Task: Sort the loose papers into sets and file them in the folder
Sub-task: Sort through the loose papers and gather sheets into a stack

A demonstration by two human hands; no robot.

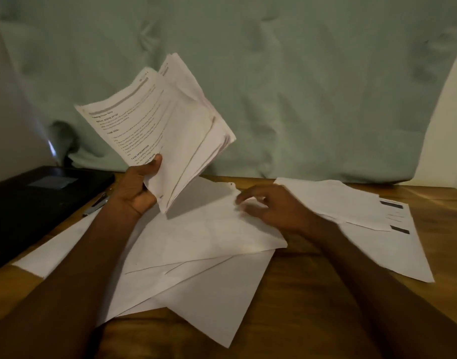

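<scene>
My left hand (142, 189) grips the lower corner of a stack of printed papers (167, 128), held up and tilted above the table, thumb on the front page. Below it, several loose white sheets (204, 244) lie fanned on the wooden table. My right hand (269, 203) is over the top sheet of that pile, its fingertips at the sheet's far corner; motion blur hides whether they pinch it. A second set of papers (357, 211) with dark bars lies at the right. The black folder (38, 200) lies shut at the left.
A pen (96, 204) lies beside the folder's right edge. One white sheet (56, 247) sticks out under my left forearm. A pale green cloth (274, 86) hangs behind the wooden table (313, 294).
</scene>
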